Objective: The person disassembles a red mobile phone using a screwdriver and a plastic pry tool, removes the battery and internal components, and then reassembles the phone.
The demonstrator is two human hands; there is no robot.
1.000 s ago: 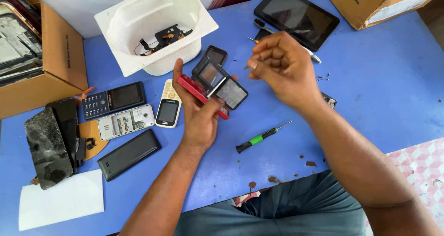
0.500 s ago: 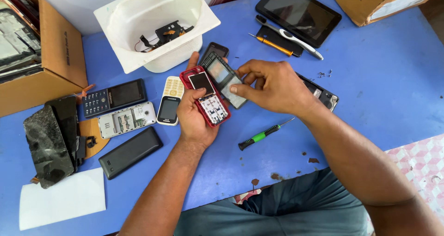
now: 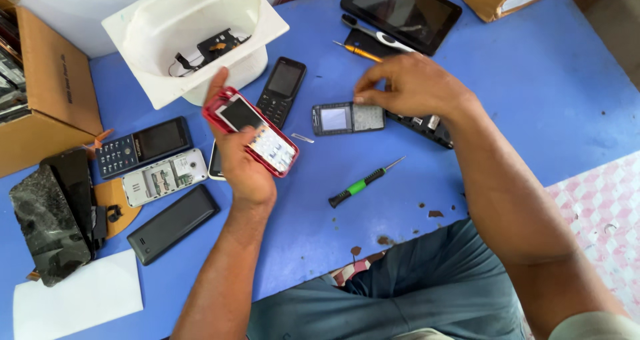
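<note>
Left hand (image 3: pixel 245 170) gripping red-framed keypad phone (image 3: pixel 257 135); right hand (image 3: pixel 410 85) pinching grey phone faceplate (image 3: pixel 348 118), likely light, brittle, best held by edges.

A red keypad phone (image 3: pixel 252 132) with its front cover off sits tilted in the left hand (image 3: pixel 245 159); its grey front panel (image 3: pixel 348 118) lies flat on the blue desk (image 3: pixel 520 87) under the right hand (image 3: pixel 412 83).

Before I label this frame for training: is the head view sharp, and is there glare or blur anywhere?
Head view: even daylight, soft shadows under both arms; red phone in the left hand is sharp; right hand slightly soft; pale sheen on the tablet screen; white tub bright, nearly washed out.
</note>
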